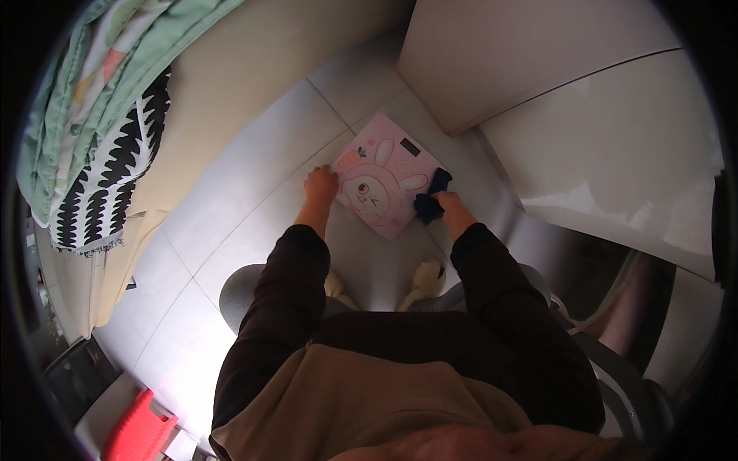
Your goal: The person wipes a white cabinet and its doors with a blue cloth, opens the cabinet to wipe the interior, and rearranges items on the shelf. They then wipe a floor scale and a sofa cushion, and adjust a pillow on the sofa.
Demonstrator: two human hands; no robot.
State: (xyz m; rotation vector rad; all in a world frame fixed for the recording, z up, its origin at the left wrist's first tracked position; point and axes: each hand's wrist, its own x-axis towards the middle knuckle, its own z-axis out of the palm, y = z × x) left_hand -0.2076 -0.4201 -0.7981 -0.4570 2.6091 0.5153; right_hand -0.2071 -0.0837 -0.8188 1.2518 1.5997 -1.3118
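A pink bathroom scale (380,176) with a winking rabbit, a carrot and a dark display window is in front of me over the tiled floor. Whether it rests flat or is slightly lifted is hard to tell. At its left corner my left hand (322,185) grips the edge, with the fingertips partly hidden. On the opposite side, my right hand (452,208) holds a dark blue cloth (429,206), bunched against the scale's right edge.
A pale cabinet (605,144) stands on the right. To the left, a beige sofa-like piece (230,75) carries a green quilt (86,115) and a black-and-white fringed textile (109,184). My slippers (424,282) are close below the scale. A red plastic object (138,429) is at lower left.
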